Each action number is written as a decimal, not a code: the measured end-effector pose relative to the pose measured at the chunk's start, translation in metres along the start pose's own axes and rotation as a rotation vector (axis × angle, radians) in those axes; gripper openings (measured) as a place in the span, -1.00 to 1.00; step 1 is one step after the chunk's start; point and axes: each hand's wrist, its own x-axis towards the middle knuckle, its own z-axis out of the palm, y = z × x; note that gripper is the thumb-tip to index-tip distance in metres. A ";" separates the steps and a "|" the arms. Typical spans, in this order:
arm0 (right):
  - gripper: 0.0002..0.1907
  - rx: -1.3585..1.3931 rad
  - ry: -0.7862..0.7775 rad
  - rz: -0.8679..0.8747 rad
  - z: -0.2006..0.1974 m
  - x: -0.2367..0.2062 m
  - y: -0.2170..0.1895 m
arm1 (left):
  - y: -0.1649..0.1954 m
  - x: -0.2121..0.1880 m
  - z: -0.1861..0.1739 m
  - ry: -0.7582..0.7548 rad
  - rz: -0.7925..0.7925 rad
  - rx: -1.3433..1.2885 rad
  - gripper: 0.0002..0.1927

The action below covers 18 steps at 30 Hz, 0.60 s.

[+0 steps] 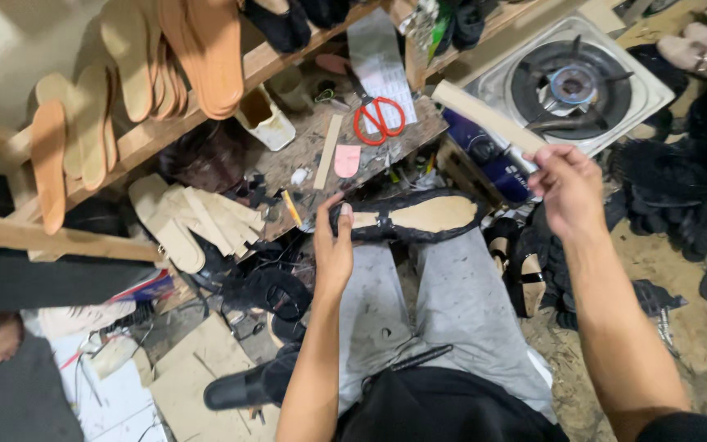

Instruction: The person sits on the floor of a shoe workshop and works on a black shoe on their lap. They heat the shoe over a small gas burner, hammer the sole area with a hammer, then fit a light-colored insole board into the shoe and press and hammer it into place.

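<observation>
On the person's lap, over grey trousers, lies one upturned shoe (409,217), its black upper folded around a tan insole. The left hand (333,250) holds it at its left end, thumb on top and fingers curled beneath, pinching the rim. The right hand (568,190) is raised to the right of the shoe and grips one flat, pale strip (484,116) between thumb and fingers; the strip slants up and left, across the front of a single-burner gas stove (574,82) at the far right.

Beyond the shoe stands a small, worn wooden surface (329,139). On it lie one pair of red-handled scissors (380,119), one pink sole-shaped piece (347,160), one narrow pale stick (327,151) and one cut-open white container (265,119). To the far left a sloping wooden shelf (165,131) carries tan insoles (198,49), overlapped too closely to count. Below it sits a loose pile of paler cut soles (190,217). Black shoe parts (673,176) lie heaped on the floor to the right.
</observation>
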 end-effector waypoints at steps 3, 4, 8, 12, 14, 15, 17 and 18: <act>-0.95 -0.041 -0.087 0.058 0.029 -0.038 0.011 | -0.007 -0.001 0.000 -0.036 -0.033 -0.127 -0.68; -0.93 -0.069 -0.116 0.073 0.036 -0.048 0.015 | -0.010 -0.003 0.001 -0.037 -0.047 -0.182 -0.69; -0.87 -0.163 -0.134 0.186 0.053 -0.073 0.030 | -0.018 -0.009 0.005 -0.004 -0.002 -0.217 -0.67; -0.87 -0.190 -0.189 0.209 0.057 -0.081 0.039 | -0.020 -0.010 0.002 -0.002 0.083 -0.209 -0.61; -0.87 -0.208 -0.195 0.208 0.059 -0.081 0.042 | -0.018 -0.010 -0.001 -0.004 0.061 -0.199 -0.59; -0.87 -0.208 -0.195 0.204 0.060 -0.080 0.044 | -0.016 -0.011 -0.001 -0.005 0.038 -0.195 -0.59; -0.87 -0.212 -0.193 0.197 0.063 -0.078 0.046 | -0.013 -0.012 -0.002 -0.003 -0.014 -0.192 -0.59; -0.87 -0.225 -0.189 0.196 0.065 -0.077 0.047 | -0.011 -0.013 -0.002 0.000 -0.040 -0.193 -0.60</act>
